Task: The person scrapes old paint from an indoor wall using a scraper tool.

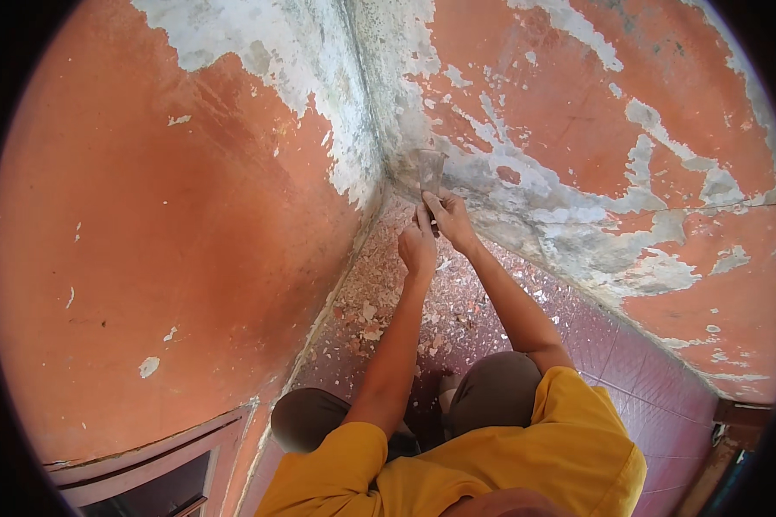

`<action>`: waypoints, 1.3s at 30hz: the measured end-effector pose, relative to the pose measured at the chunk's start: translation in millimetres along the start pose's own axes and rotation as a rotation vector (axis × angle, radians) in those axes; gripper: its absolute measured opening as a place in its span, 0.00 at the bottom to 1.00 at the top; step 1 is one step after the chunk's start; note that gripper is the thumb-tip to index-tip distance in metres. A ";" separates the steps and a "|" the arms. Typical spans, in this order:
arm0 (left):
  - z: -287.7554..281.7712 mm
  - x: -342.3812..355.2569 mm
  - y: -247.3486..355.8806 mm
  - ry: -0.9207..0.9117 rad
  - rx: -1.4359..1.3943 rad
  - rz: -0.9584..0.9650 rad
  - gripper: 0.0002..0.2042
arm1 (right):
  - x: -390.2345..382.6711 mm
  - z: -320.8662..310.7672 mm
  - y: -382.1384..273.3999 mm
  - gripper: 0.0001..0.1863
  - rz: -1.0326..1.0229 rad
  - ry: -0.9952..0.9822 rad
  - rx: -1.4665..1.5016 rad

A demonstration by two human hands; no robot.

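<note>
Both my hands reach forward into the corner, close together on one tool. The tool is a scraper (pixel 431 171) with a flat, dull blade that widens toward its far edge. Its blade lies at the lower part of the right wall, near the corner. My right hand (pixel 451 218) is closed around the scraper's lower end, thumb toward the blade. Just to the left, my left hand (pixel 419 247) is closed at the handle, its fingers pointing up. Most of the handle is hidden by my fingers.
Peeling orange paint covers the left wall (pixel 172 258) and right wall (pixel 569 112), with grey-white bare patches around the corner. Paint flakes (pixel 375 314) litter the reddish tiled floor (pixel 612 345) between the walls. A framed opening (pixel 164 470) is at lower left; my bent knees are below.
</note>
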State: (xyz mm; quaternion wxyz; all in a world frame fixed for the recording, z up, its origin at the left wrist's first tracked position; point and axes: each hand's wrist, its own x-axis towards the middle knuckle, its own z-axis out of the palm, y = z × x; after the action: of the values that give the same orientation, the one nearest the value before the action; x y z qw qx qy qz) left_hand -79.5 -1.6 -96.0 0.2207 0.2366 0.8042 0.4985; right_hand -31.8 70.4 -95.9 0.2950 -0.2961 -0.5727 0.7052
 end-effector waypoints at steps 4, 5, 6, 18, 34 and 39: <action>-0.7 23.0 27.0 0.023 -0.002 0.083 0.30 | 17.2 -1.5 -34.7 0.14 -0.202 0.028 -0.141; -7.1 30.6 33.8 0.034 -0.029 0.148 0.30 | 18.3 8.6 -53.8 0.14 -0.240 0.016 -0.073; -7.1 35.9 42.4 0.034 -0.075 0.238 0.30 | 20.3 10.8 -69.0 0.14 -0.301 0.018 -0.020; 28.6 10.5 -53.2 -0.036 -0.034 0.007 0.34 | -0.6 -9.8 43.4 0.13 -0.118 0.101 -0.068; 36.9 5.9 -61.8 0.046 -0.026 0.057 0.32 | -1.7 -9.9 51.9 0.12 -0.107 0.140 -0.155; 35.7 11.6 -61.9 -0.031 -0.050 0.001 0.31 | 3.3 -15.1 64.9 0.11 -0.089 0.098 -0.060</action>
State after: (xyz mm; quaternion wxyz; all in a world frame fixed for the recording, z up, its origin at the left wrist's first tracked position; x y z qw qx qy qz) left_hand -77.5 6.1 -167.9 0.2387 0.2389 0.7878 0.5150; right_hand -27.6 71.4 -162.5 0.3449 -0.3130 -0.5910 0.6586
